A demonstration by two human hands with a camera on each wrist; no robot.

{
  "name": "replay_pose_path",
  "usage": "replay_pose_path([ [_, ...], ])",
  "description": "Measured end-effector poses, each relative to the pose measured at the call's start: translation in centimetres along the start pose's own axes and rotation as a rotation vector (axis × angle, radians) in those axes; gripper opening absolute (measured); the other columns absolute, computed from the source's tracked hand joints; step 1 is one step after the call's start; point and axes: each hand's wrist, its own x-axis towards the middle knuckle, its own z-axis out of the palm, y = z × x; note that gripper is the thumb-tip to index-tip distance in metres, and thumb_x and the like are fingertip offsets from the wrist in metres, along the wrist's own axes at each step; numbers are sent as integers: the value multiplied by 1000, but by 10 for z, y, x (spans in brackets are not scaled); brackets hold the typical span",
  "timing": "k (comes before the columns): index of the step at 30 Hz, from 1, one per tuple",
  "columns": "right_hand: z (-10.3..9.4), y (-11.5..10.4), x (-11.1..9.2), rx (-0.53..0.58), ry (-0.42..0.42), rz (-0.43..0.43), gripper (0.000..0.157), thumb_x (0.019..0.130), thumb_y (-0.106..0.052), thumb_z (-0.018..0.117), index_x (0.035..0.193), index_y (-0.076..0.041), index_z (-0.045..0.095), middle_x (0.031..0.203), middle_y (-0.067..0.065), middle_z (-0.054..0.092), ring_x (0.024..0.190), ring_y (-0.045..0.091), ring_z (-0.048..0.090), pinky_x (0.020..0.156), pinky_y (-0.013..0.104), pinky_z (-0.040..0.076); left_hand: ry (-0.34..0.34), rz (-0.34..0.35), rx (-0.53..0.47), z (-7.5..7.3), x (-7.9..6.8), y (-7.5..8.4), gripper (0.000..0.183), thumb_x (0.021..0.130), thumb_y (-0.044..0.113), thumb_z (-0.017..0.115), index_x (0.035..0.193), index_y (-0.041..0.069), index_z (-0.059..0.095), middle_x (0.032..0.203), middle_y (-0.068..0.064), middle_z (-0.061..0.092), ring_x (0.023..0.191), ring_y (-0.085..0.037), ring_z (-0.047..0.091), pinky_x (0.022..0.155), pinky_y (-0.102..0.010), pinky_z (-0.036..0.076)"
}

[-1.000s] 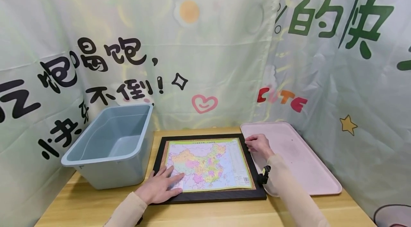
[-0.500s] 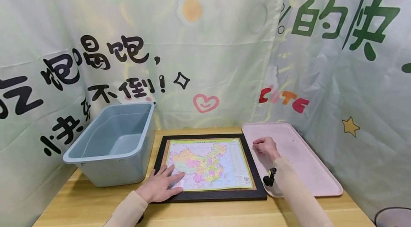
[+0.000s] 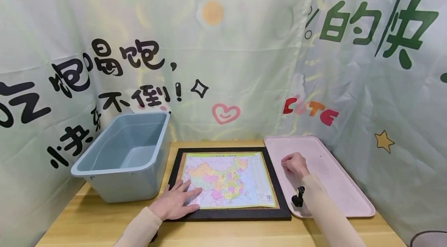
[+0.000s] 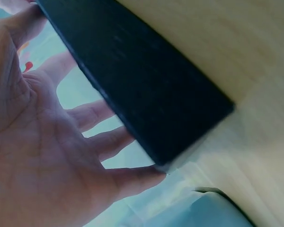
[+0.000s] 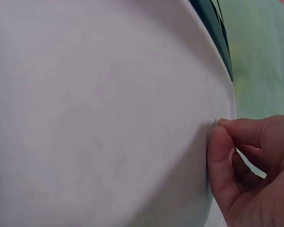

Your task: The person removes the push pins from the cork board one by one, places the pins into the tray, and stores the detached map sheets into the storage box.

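Observation:
A colourful map of China (image 3: 216, 181) lies on a brown board within a black frame (image 3: 241, 214) on the table. My left hand (image 3: 176, 200) rests with spread fingers on the map's lower left corner and the frame's edge; the left wrist view shows its palm beside the black frame (image 4: 132, 80). My right hand (image 3: 296, 163) is over the left part of the pink tray (image 3: 335, 185). In the right wrist view, its thumb and index finger pinch a tiny thin pointed thing (image 5: 216, 122), mostly hidden by the fingertips.
A blue plastic tub (image 3: 122, 177) stands left of the frame. The tray is close against the frame's right side and bears a few tiny dark specks. Behind the wooden table (image 3: 227, 235) hangs a printed cloth (image 3: 244, 72).
My right hand has moved right and slightly down, from the frame's right edge to over the pink tray. The left hand has stayed on the map; the head view has shifted slightly.

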Motion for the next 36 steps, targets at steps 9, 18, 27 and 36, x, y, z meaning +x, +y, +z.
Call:
replay_pose_path([
  [9, -2, 0, 1, 37, -12, 4, 14, 83, 2, 67, 96, 8, 71, 69, 7, 65, 56, 13, 58, 51, 26, 50, -12, -8, 7, 0, 4, -1, 59, 94, 64, 48, 145, 35, 49, 156, -16, 36, 143, -48, 30, 99, -79, 23],
  [18, -2, 5, -3, 94, -1, 14, 16, 85, 0, 67, 98, 8, 67, 70, 8, 64, 56, 14, 57, 51, 28, 50, 10, -1, -2, 3, 5, -1, 61, 92, 65, 50, 143, 33, 52, 154, -17, 38, 140, -48, 33, 97, -80, 25],
  [27, 2, 1, -6, 70, -4, -1, 17, 86, -6, 67, 98, 6, 69, 68, 6, 63, 55, 13, 55, 51, 27, 46, 57, -20, 19, 0, 8, 0, 66, 86, 64, 61, 139, 25, 56, 148, -18, 44, 136, -45, 40, 96, -75, 32],
  [36, 13, -8, -12, -22, -55, -134, 14, 86, -9, 69, 90, 3, 73, 69, 1, 64, 54, 10, 50, 50, 25, 41, 99, -103, -24, -2, 12, 4, 78, 76, 65, 72, 137, 18, 58, 146, -25, 40, 136, -48, 37, 97, -72, 34],
])
